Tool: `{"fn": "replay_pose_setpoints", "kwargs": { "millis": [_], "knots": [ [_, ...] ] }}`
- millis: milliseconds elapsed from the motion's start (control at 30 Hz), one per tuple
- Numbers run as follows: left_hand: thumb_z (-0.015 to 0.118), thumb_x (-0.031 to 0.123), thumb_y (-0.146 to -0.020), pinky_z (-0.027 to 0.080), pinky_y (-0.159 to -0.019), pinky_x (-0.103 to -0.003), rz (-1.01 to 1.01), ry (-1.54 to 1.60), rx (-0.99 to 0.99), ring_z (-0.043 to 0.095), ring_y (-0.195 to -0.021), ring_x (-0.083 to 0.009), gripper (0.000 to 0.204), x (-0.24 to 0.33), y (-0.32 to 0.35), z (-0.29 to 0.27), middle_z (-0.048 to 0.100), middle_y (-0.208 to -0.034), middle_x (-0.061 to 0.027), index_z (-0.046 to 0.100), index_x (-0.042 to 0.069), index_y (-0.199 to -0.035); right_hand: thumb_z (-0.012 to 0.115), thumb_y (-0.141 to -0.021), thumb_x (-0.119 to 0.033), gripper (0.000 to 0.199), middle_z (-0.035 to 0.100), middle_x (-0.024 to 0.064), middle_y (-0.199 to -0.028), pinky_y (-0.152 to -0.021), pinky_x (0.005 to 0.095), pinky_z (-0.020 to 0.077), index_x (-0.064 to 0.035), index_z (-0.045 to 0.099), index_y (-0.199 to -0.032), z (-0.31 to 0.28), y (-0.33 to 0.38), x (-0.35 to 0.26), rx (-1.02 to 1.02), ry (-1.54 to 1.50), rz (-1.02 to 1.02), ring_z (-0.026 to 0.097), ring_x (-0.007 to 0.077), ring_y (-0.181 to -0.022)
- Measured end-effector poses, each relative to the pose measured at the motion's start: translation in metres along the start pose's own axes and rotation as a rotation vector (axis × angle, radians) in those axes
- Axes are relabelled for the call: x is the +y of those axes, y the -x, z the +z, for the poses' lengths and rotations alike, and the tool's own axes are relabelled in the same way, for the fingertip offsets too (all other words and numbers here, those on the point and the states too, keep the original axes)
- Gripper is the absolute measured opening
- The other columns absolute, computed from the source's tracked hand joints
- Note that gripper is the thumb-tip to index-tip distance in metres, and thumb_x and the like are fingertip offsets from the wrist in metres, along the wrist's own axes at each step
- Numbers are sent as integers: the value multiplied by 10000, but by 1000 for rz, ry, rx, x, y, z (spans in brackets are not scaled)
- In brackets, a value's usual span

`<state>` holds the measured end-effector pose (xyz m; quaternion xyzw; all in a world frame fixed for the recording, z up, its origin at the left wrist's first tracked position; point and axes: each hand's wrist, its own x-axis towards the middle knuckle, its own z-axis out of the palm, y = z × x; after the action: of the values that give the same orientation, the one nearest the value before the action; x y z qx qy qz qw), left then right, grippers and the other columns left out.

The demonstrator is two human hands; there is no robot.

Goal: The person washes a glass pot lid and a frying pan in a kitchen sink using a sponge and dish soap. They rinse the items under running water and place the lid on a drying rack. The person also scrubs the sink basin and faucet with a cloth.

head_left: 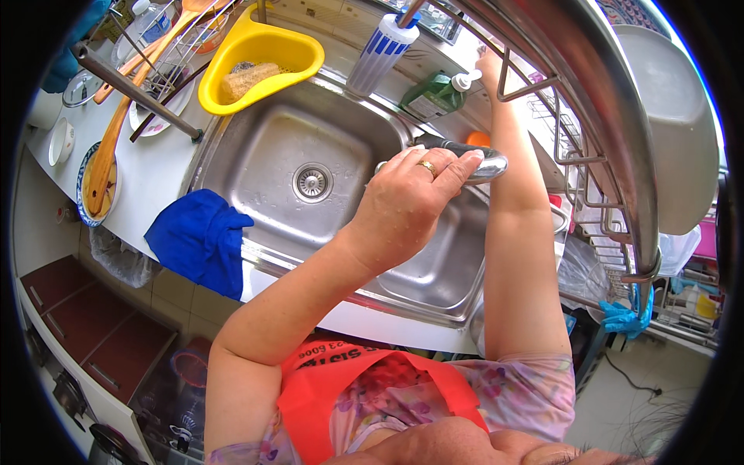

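My left hand [411, 198], with a gold ring on one finger and wet skin, is closed round a chrome and black tap [490, 166] over the divider of the steel double sink [267, 155]. The tap's rounded chrome end sticks out past my thumb. My right arm stretches away over the sink's right side. Its hand [487, 68] is at the far wall, beside the dish rack; bars and glare hide most of its fingers. Nearest to it stands a green pump bottle [438, 94]. The left basin has a round drain [312, 182] and looks wet.
A yellow corner strainer [263, 48] holding a sponge [249, 80] sits at the back left, near a white-and-blue bottle [384, 54]. A blue cloth [200, 240] hangs over the front edge. Wooden utensils lie across a bowl [87, 167]. The metal dish rack [612, 101] overhangs the right.
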<state>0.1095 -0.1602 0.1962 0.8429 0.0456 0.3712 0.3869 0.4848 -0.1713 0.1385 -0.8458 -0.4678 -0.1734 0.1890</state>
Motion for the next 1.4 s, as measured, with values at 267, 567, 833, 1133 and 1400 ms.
{"fn": "replay_pose_setpoints", "kwargs": {
  "millis": [267, 567, 833, 1133, 1400],
  "knots": [
    [633, -1, -731, 478, -766, -390, -15, 5, 8, 584, -862, -307, 434, -2, -1, 0, 605, -931, -114, 572, 46, -1158, 555, -844, -67, 226, 629, 143, -1018, -808, 360, 462, -76, 625, -1059, -24, 78, -29, 127, -72, 70, 604, 302, -927],
    [635, 2, -733, 480, -761, -385, -15, 19, -16, 584, -863, -300, 436, -1, 0, 1, 607, -929, -98, 572, 56, -1161, 576, -847, -125, 246, 619, 172, -1030, -834, 373, 456, -115, 652, -1080, -93, 149, 47, 40, 93, 448, 586, 312, -951],
    [650, -11, -719, 482, -760, -383, -14, 3, -22, 589, -872, -301, 461, -3, 0, 2, 612, -937, -99, 575, 75, -1166, 559, -848, -214, 278, 590, 192, -1023, -889, 422, 417, -165, 645, -1108, -42, 131, 46, 138, 410, 287, 533, 338, -1010],
    [643, -11, -738, 481, -737, -384, -32, 45, -9, 589, -855, -300, 446, -1, 1, 2, 605, -902, -106, 572, 80, -1168, 511, -856, -217, 263, 628, 211, -936, -818, 449, 456, -107, 643, -1055, -43, 137, 43, 127, 310, 442, 590, 377, -905],
    [640, 13, -752, 479, -743, -378, -20, -6, -30, 586, -863, -296, 441, -2, 3, 0, 610, -936, -98, 566, 78, -1182, 466, -803, -125, 284, 644, 217, -948, -820, 418, 474, -42, 660, -993, -93, 146, 119, -49, 352, 740, 616, 362, -907]
  ]
}}
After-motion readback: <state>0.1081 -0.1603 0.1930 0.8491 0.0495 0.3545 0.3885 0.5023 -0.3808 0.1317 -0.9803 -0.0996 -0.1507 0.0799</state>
